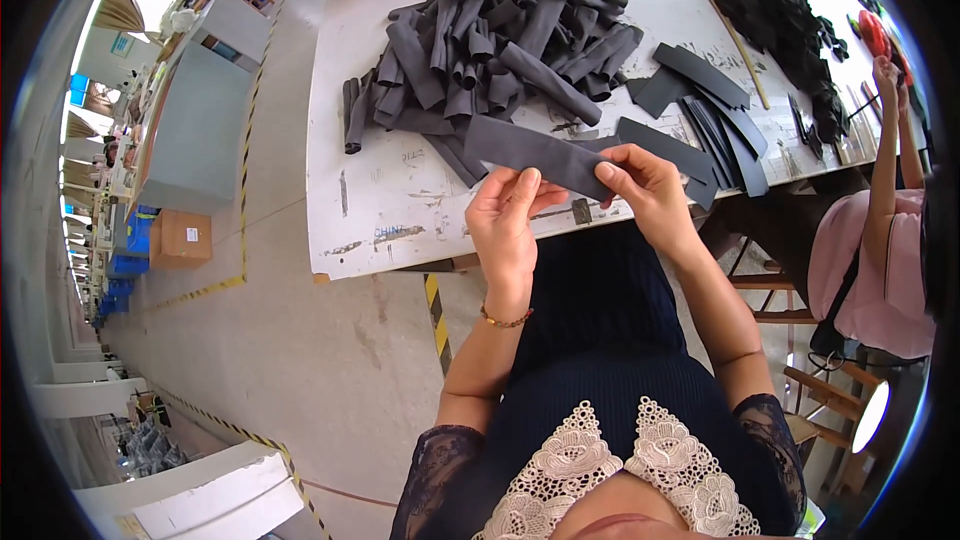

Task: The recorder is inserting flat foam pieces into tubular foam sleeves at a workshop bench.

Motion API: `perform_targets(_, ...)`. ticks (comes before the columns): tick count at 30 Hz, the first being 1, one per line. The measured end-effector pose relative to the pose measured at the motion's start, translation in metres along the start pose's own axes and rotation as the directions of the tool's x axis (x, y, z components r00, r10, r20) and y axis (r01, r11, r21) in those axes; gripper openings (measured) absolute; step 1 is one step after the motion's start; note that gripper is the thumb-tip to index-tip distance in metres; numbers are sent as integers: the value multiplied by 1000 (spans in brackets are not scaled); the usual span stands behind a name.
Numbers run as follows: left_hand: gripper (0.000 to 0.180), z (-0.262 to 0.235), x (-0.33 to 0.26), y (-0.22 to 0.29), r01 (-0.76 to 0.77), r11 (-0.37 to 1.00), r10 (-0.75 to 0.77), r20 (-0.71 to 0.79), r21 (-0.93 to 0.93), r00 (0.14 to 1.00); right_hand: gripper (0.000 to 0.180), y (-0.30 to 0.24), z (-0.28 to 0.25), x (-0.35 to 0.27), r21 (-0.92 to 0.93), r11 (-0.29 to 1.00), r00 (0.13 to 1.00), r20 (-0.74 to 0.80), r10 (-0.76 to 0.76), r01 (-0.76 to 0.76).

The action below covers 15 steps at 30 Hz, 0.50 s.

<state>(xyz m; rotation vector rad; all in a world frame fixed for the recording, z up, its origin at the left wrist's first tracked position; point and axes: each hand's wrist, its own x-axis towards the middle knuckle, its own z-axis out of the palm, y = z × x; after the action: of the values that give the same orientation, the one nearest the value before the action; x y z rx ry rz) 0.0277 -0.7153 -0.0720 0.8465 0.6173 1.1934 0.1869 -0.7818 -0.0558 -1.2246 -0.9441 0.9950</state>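
Observation:
Both my hands hold a flat dark grey fabric sleeve [530, 152] just over the front edge of the white table [345, 215]. My left hand [508, 215] pinches its lower edge with thumb and fingers. At the right end my right hand [645, 190] grips it, thumb on top. Beyond the hands lies a heap of similar dark grey fabric tubes [425, 70], some rolled, some flattened. Flat, stiff-looking dark strips [705, 75] are fanned out to the right of the heap, several of them overlapping near my right hand.
A thin wooden stick [738, 50] and a black pile of material [770, 15] lie farther right. A person in pink [880, 260] sits at the right side of the table, hands raised near a red item [873, 35]. A cardboard box [180, 240] stands on the floor at left.

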Motion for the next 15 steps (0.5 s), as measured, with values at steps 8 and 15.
perform_targets(8,19,-11,-9,-19,136,989,-138,47,54,989,14,8,-9,-6,-233,969,997,-4,77,-75)
perform_targets(15,19,-50,-26,-10,-37,953,74,-112,300,991,18,8,-29,-18,-481,874,994,39,101,-70)
